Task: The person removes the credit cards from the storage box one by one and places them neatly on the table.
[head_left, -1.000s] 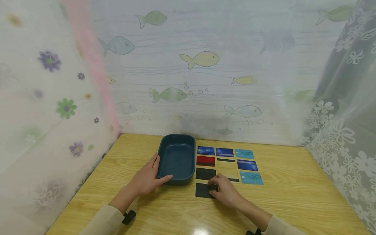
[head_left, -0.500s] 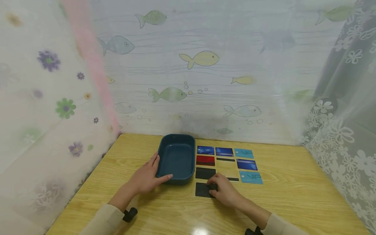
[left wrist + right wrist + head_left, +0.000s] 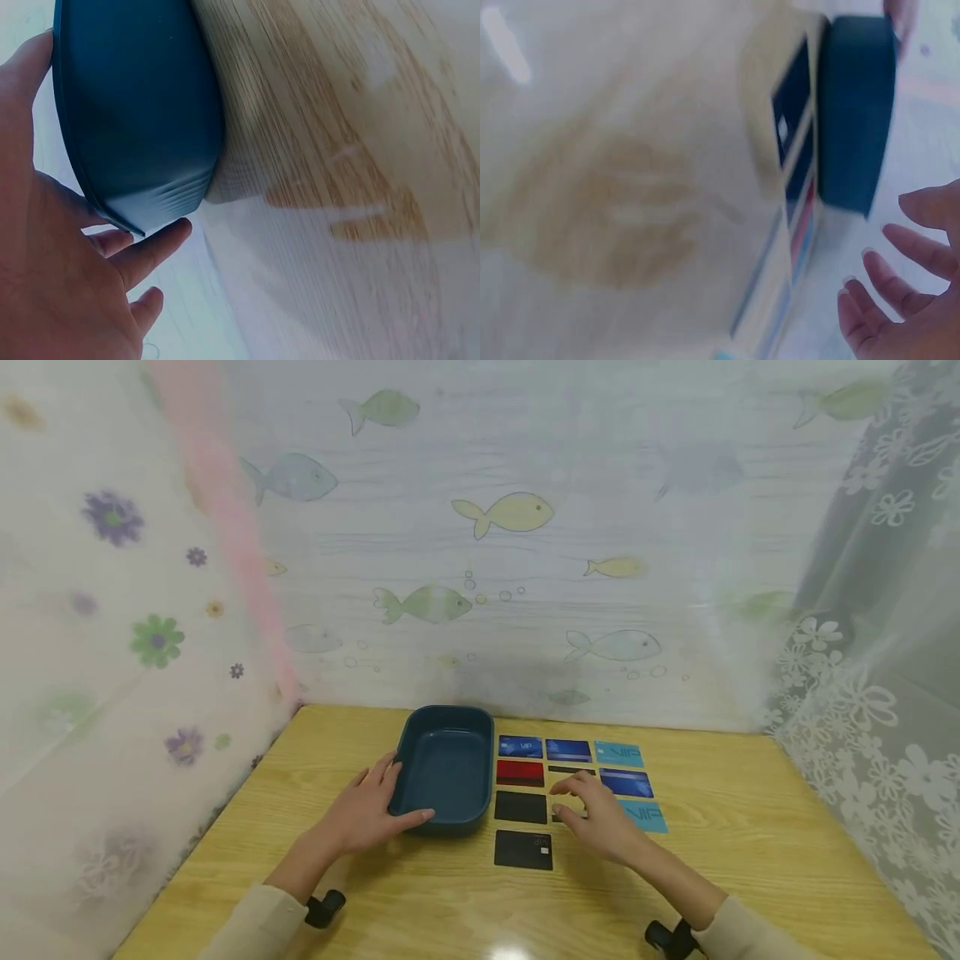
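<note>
My left hand (image 3: 364, 810) rests against the left side and near corner of a dark blue rectangular basin (image 3: 444, 777), its thumb on the near rim. In the left wrist view its fingers lie spread along the basin's wall (image 3: 142, 90). My right hand (image 3: 600, 818) hovers over the cards with loosely bent fingers and nothing between them. Just left of it lie a black card (image 3: 513, 852) with a chip and "VIP" print, and a plain black card (image 3: 521, 807). Beneath the hand, pale gold cards with dark stripes are partly hidden.
Behind the black cards lie a red card (image 3: 520, 772) and a blue VIP card (image 3: 520, 747). Further right are blue cards (image 3: 626, 782) and light blue cards (image 3: 619, 753). A fish-patterned curtain (image 3: 517, 568) stands behind the wooden table (image 3: 750, 827).
My right hand has let go of the near black card and lifted away to the right and back, uncovering its chip and print. My left hand has stayed at the basin.
</note>
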A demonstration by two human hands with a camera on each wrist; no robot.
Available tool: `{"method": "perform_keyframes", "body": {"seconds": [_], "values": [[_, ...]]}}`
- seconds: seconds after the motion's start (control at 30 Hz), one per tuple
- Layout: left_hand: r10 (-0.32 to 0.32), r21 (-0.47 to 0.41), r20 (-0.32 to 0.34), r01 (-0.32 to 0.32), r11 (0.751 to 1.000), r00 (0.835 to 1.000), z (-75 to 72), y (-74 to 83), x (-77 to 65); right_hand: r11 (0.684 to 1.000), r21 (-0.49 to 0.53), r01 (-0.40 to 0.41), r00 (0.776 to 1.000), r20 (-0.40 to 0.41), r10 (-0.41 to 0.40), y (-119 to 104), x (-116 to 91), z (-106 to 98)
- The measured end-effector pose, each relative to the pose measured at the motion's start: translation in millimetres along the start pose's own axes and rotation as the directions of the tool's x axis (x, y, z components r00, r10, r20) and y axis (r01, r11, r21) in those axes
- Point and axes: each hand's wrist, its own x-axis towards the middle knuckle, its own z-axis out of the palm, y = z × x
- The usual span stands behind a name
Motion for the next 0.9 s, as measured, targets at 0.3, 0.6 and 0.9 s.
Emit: {"method": "perform_keyframes", "body": {"seconds": [0.3, 0.6, 0.9], "values": [[0.012, 0.019, -0.005, -0.012, 1.0, 1.0, 0.5, -9.5, 0.7, 0.999, -0.05, -0.001, 0.994, -0.109, -0.005, 20.3, -4.9, -48.2], [0.021, 0.023, -0.045, -0.02, 1.0, 0.999, -4.9, -21.2, -6.1, 0.986, -0.162, -0.044, 0.986, -0.164, 0.017, 40.9, -9.4, -97.1], [0.056, 0.09, -0.131, -0.045, 0.995, 0.99, -41.6, -45.1, -2.3, 0.899, -0.437, 0.018, 0.968, -0.217, -0.125, 76.7, -5.9, -134.7]]}}
